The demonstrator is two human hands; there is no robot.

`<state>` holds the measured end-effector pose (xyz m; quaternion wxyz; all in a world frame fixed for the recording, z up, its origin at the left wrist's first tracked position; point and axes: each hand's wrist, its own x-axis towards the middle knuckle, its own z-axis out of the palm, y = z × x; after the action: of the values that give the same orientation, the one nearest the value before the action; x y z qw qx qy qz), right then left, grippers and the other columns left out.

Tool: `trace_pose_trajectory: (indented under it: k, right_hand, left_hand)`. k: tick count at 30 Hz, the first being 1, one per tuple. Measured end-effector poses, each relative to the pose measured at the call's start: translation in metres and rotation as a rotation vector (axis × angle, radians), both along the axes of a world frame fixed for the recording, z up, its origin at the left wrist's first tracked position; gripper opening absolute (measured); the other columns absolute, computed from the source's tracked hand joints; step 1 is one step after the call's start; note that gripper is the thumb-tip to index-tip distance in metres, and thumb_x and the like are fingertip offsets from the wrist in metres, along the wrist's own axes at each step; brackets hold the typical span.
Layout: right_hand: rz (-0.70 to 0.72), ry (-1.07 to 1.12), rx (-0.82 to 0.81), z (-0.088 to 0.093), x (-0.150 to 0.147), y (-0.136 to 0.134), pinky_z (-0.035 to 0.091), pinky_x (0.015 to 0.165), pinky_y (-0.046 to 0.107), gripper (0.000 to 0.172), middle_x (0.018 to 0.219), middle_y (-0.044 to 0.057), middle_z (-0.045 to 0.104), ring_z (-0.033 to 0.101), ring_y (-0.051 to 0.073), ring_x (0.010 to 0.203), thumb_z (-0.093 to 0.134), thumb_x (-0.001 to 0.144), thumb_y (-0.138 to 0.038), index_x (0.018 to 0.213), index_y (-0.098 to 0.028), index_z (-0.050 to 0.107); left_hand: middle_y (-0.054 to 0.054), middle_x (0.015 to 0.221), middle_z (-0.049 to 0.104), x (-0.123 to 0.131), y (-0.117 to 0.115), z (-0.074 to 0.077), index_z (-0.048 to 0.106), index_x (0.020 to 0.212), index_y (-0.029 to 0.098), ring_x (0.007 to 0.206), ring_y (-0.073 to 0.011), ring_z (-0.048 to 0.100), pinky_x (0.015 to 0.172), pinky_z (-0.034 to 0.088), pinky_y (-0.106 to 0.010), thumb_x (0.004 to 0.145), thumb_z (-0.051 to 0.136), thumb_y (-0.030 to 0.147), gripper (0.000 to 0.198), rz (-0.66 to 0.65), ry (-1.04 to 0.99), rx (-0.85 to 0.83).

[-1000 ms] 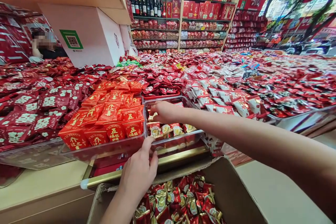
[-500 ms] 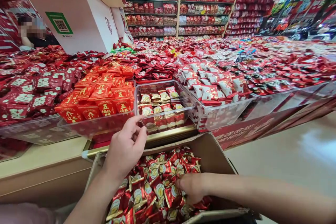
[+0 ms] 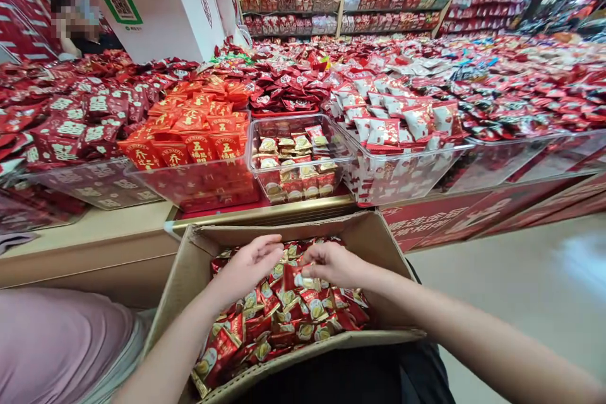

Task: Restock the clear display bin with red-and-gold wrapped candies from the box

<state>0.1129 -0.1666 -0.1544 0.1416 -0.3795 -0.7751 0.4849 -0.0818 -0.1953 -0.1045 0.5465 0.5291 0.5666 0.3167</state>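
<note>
My right hand (image 3: 337,265) pinches a small red and gold wrapped candy (image 3: 296,278) above the pile of candies (image 3: 284,312) in a cardboard box (image 3: 392,259). To its left, over the same box, hovers my left hand (image 3: 253,260), its fingers loosely bent and apart, with nothing visible in them. The box leans against the counter. Just beyond it stands a clear plastic bin (image 3: 303,167) with neat rows of similar candies.
Clear bins of orange packets (image 3: 194,132) and white-and-red packets (image 3: 383,132) flank the candy bin. A gold counter edge (image 3: 284,211) runs in front. A person (image 3: 78,25) is at the far left, beside a white box (image 3: 137,0). Stocked shelves (image 3: 293,0) line the back.
My left hand has come back from the clear bin's rim to above the cardboard box. My right hand has risen from the pile with a candy. The view has tilted down.
</note>
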Motion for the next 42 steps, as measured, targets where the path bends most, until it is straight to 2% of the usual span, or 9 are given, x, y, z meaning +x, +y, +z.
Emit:
trace_pose_trajectory:
  k: [5,13,18,20,23,26,30,34,42]
  right_hand:
    - [-0.295,0.481,-0.366,0.018,-0.005,-0.008,0.034,0.047,0.018,0.031,0.057,-0.004,0.051,0.041,0.005,0.047,0.060,0.065,-0.038,0.078,-0.012,0.051]
    - [-0.562,0.777,-0.390,0.011,-0.015,-0.013,0.039,0.055,0.021,0.028,0.060,-0.001,0.055,0.048,0.007,0.054,0.063,0.063,-0.038,0.067,-0.013,0.051]
    - [-0.493,0.761,-0.367,0.015,-0.015,-0.017,0.041,0.053,0.022,0.030,0.067,-0.002,0.056,0.050,0.008,0.055,0.066,0.060,-0.031,0.080,-0.016,0.049]
    - [-0.461,0.702,-0.235,0.016,-0.014,-0.020,0.043,0.053,0.023,0.023,0.068,-0.001,0.055,0.050,0.009,0.056,0.064,0.063,-0.028,0.074,-0.017,0.046]
    - [-0.467,0.552,0.289,0.017,-0.009,-0.023,0.043,0.065,0.026,0.004,0.076,0.003,0.056,0.051,0.011,0.071,0.053,0.072,-0.018,0.069,-0.017,0.050]
    - [-0.345,0.456,0.613,0.017,-0.002,-0.026,0.042,0.074,0.027,0.017,0.092,0.006,0.054,0.049,0.013,0.087,0.042,0.074,-0.008,0.080,-0.018,0.055]
    - [-0.458,0.534,0.286,0.022,-0.001,-0.026,0.044,0.069,0.025,0.020,0.096,0.007,0.053,0.052,0.013,0.084,0.041,0.078,-0.017,0.096,-0.017,0.050]
    - [-0.482,0.563,-0.205,0.024,-0.007,-0.022,0.039,0.046,0.020,0.026,0.059,-0.001,0.051,0.046,0.007,0.047,0.045,0.077,-0.039,0.075,-0.014,0.050]
    - [-0.527,0.658,-0.180,0.017,-0.013,-0.025,0.029,0.046,0.019,0.033,0.050,-0.003,0.042,0.035,0.006,0.048,0.049,0.076,-0.039,0.056,-0.013,0.050]
  left_hand:
    - [-0.005,0.073,0.070,0.021,-0.005,-0.003,0.062,0.090,0.013,0.066,-0.0152,0.062,0.063,0.047,-0.027,0.069,0.061,0.033,0.029,0.037,-0.113,-0.081]
    - [-0.004,0.078,0.070,0.031,-0.004,-0.003,0.054,0.102,0.016,0.072,-0.0176,0.063,0.062,0.049,-0.028,0.068,0.061,0.039,0.042,0.213,-0.235,-0.055]
    - [-0.002,0.072,0.069,0.030,-0.005,0.000,0.058,0.091,0.015,0.063,-0.0136,0.062,0.058,0.048,-0.024,0.064,0.067,0.029,0.031,0.175,-0.283,-0.065]
    - [-0.001,0.075,0.069,0.030,-0.005,0.002,0.060,0.081,0.015,0.066,-0.0130,0.062,0.063,0.048,-0.024,0.064,0.067,0.028,0.023,0.179,-0.298,-0.035]
    - [-0.001,0.086,0.067,0.031,-0.007,0.006,0.057,0.095,0.020,0.075,-0.0131,0.061,0.067,0.048,-0.025,0.072,0.059,0.034,0.027,0.186,-0.376,-0.061]
    - [-0.001,0.084,0.066,0.032,-0.008,0.010,0.053,0.103,0.020,0.069,-0.0107,0.060,0.061,0.048,-0.022,0.074,0.058,0.030,0.032,0.213,-0.465,-0.118]
    - [0.001,0.076,0.069,0.032,-0.005,0.008,0.049,0.110,0.020,0.062,-0.0087,0.059,0.058,0.047,-0.018,0.067,0.066,0.024,0.046,0.264,-0.414,-0.035]
    - [0.001,0.075,0.070,0.033,-0.004,0.004,0.050,0.109,0.020,0.064,-0.0106,0.061,0.061,0.049,-0.020,0.064,0.068,0.024,0.048,0.273,-0.395,-0.007]
    - [0.001,0.061,0.069,0.034,-0.003,0.005,0.057,0.098,0.015,0.051,-0.0065,0.058,0.054,0.048,-0.016,0.064,0.068,0.023,0.036,0.339,-0.402,-0.050]
